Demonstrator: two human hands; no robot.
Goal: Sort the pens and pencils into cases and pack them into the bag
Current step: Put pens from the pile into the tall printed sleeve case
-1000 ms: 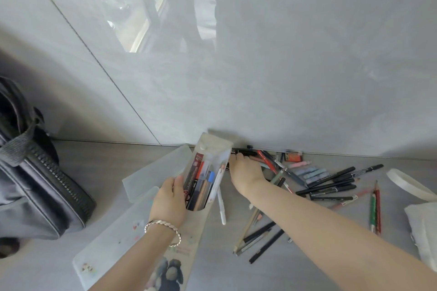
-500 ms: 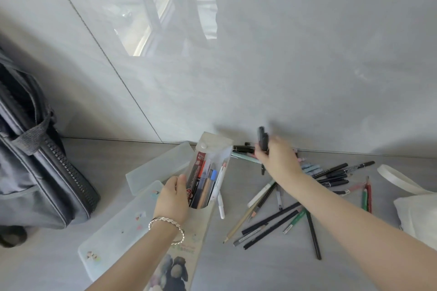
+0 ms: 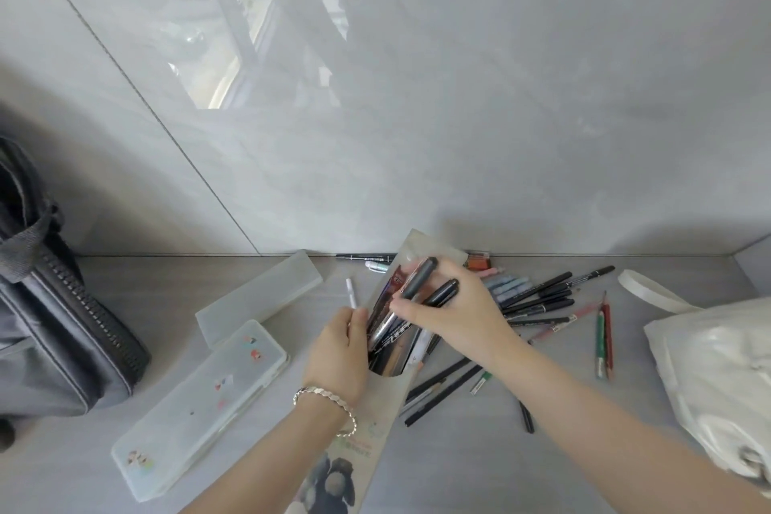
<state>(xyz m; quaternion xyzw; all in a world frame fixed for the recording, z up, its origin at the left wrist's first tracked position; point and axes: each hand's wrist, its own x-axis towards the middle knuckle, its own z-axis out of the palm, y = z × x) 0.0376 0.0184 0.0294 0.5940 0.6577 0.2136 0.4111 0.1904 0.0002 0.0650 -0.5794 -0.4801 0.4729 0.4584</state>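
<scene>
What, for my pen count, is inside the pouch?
Several dark and silvery pens fill the pouch; the right hand holds two black markers over them. It and the left hand cover the rest, so no exact count.

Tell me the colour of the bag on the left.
The bag is dark grey with black trim, best seen in the head view.

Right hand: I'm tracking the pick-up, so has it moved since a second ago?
Yes. The right hand has come left, off the loose pens by the wall, to the pouch that the left hand holds, gripping two black markers.
</scene>
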